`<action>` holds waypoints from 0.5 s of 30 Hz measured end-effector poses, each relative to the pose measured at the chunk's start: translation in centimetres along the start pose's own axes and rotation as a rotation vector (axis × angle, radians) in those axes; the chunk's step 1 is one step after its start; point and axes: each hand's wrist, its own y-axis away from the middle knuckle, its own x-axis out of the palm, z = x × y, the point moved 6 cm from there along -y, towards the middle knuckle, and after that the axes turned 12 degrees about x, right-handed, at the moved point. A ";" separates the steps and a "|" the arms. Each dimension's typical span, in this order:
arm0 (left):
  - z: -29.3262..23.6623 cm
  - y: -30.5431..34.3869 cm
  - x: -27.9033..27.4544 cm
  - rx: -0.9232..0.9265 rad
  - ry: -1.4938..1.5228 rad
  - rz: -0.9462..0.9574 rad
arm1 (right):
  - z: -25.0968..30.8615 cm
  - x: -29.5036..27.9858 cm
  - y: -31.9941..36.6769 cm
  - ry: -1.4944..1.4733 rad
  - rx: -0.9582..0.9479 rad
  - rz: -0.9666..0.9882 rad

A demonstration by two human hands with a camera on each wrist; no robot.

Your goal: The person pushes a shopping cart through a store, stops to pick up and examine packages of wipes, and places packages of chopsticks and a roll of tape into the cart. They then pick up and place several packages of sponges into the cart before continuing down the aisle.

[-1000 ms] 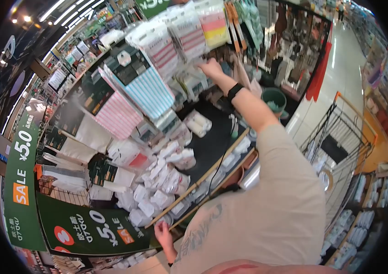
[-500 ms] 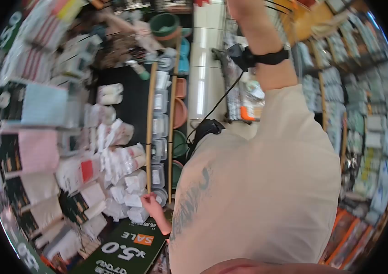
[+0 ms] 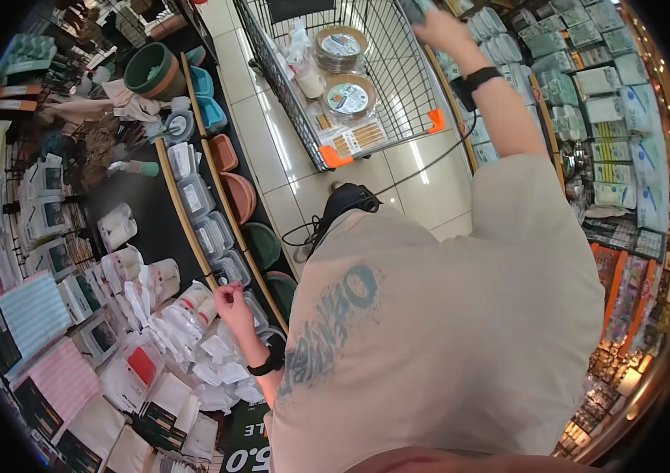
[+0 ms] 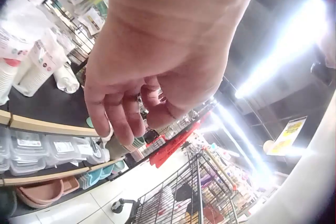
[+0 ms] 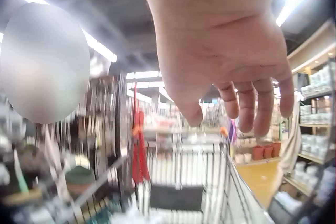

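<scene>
My right hand (image 3: 441,33) reaches out beside the wire shopping cart (image 3: 410,75), near its top right corner in the head view. The right wrist view shows that hand (image 5: 228,58) with relaxed, parted fingers and nothing in them, the cart's black panel (image 5: 177,196) below. My left hand (image 3: 232,306) hangs loosely curled over the shelf edge, by the clear plastic containers (image 3: 212,234). Nothing shows in its fingers (image 4: 123,121) in the left wrist view. Inside the cart lie round packs (image 3: 349,98) with labels and a flat pack (image 3: 358,139) with brown strips.
White bagged goods (image 3: 185,315) are heaped on the black shelf (image 3: 141,197) to the left. Pink and green bowls (image 3: 238,197) line the lower shelf, with a green pot (image 3: 152,71) farther off. Stocked shelves (image 3: 611,118) stand on the right. A cable (image 3: 429,165) runs from my right wrist.
My right hand has left the hanging packets on the display and swung right, over to the cart. The head view has turned right with it. The left hand stays by the shelf edge.
</scene>
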 end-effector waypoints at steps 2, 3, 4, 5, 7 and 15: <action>1.0 0.4 1.2 -0.042 -0.034 0.008 | 1.7 10.2 -0.9 0.046 -0.244 0.179; 1.1 0.9 1.6 -0.064 -0.040 0.005 | 3.2 13.8 0.4 0.033 -0.377 0.386; 1.0 1.3 2.2 -0.085 -0.048 -0.002 | 5.0 16.1 2.5 0.068 -0.476 0.533; 1.0 1.7 2.7 -0.105 -0.058 -0.012 | 6.4 19.1 3.8 0.111 -0.566 0.634; 0.4 3.1 3.7 -0.127 -0.150 -0.064 | 8.6 26.5 5.8 0.136 -0.753 0.766; -2.8 10.3 13.5 -0.222 -0.305 -0.189 | 15.1 38.7 4.1 0.162 -0.577 0.927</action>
